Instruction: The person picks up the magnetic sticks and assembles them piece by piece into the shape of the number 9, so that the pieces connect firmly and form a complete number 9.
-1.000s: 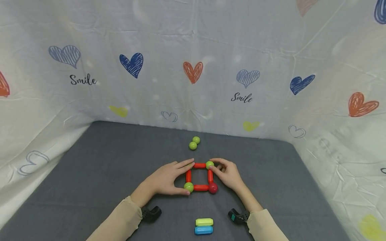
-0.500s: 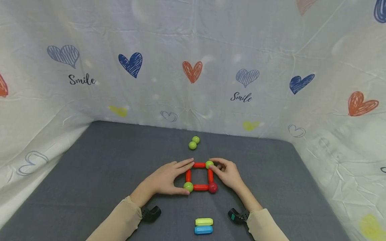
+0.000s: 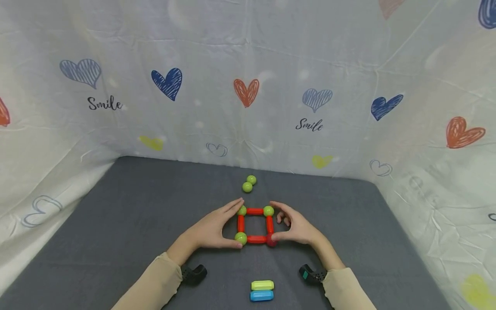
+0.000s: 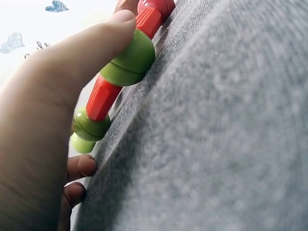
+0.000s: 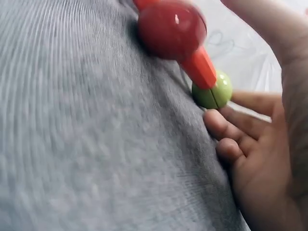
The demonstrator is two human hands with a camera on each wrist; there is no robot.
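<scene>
A square of red rods (image 3: 255, 211) joined by balls lies flat on the grey cloth. Its corners are a far-left green ball (image 3: 242, 210), a far-right green ball (image 3: 268, 211), a near-left green ball (image 4: 129, 60) and a red ball (image 5: 172, 29) at near right. My left hand (image 3: 207, 228) holds the left side, thumb at the near green ball and fingers at the far one. Across from it, my right hand (image 3: 298, 226) spans the right side. Its thumb lies over the red ball and its forefinger reaches the far-right green ball; the other fingers are curled.
Two loose green balls (image 3: 247, 187) sit together beyond the square. Nearer the body, a yellow-green rod (image 3: 262, 285) and a blue rod (image 3: 261, 296) lie side by side. A white curtain (image 3: 248, 129) with printed hearts rises behind the table (image 3: 174, 185).
My right thumb has shifted from the far-right green ball down to the red ball, spreading that hand. My left fingers have slid back, uncovering the far-left green ball.
</scene>
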